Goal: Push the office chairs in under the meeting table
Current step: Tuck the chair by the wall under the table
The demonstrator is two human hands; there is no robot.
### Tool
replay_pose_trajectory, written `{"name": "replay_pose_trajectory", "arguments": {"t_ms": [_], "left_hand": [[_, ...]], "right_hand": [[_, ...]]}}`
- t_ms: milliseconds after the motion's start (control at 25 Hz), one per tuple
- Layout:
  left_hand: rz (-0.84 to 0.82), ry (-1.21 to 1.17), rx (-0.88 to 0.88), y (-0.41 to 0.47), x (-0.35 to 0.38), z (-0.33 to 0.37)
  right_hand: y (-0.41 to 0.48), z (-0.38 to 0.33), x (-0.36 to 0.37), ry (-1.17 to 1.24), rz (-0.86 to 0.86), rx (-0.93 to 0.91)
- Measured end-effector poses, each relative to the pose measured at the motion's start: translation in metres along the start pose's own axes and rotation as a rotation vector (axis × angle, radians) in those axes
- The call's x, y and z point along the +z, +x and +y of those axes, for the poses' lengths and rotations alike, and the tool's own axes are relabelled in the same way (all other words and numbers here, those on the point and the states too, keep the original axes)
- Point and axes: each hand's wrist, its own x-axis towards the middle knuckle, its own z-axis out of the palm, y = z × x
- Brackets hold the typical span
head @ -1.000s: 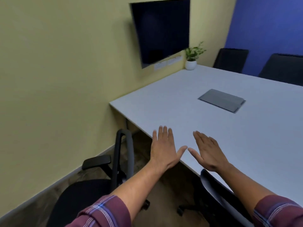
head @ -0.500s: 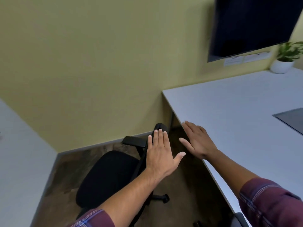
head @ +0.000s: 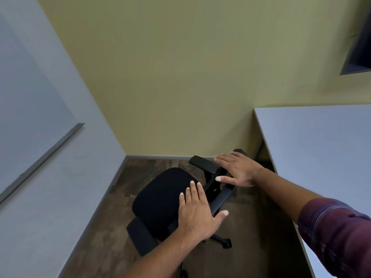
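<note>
A black office chair (head: 160, 195) stands on the dark wood floor in the room's corner, left of the white meeting table (head: 325, 149). Its seat faces away from the table and its backrest edge runs towards the table. My left hand (head: 197, 213) hovers flat over the seat's right side and the backrest, fingers apart, holding nothing. My right hand (head: 239, 170) is spread open over the top of the backrest, next to the far armrest (head: 202, 164). Whether either palm touches the chair cannot be told.
A yellow wall (head: 180, 77) closes the far side and a grey wall (head: 40, 157) with a whiteboard rail the left. The corner of a wall-mounted screen (head: 359, 47) shows at the upper right. A chair caster (head: 226, 242) sticks out near the table's edge.
My view has swung left and down, away from the tabletop. Both hands have moved off the table edge and now spread over the black chair's backrest and seat.
</note>
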Motion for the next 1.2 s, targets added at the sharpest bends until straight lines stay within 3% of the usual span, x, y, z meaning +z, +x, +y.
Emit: {"name": "replay_pose_trajectory", "arguments": {"t_ms": [160, 280, 400, 520, 1200], "left_hand": [[-0.043, -0.028, -0.067, -0.02, 0.004, -0.009], [0.019, -0.003, -0.123, -0.031, 0.008, -0.01], [0.125, 0.089, -0.081, -0.034, 0.016, -0.014], [0.151, 0.082, -0.037, -0.035, 0.02, -0.025], [0.103, 0.043, 0.331, -0.03, 0.019, -0.085]], "right_hand": [[0.018, 0.009, 0.006, -0.016, -0.112, -0.023], [0.02, 0.008, 0.016, -0.032, -0.06, -0.072], [0.004, 0.012, 0.021, -0.003, 0.044, -0.035], [-0.009, 0.003, 0.028, -0.005, 0.045, -0.012], [-0.083, -0.06, 0.052, 0.063, 0.113, 0.397]]}}
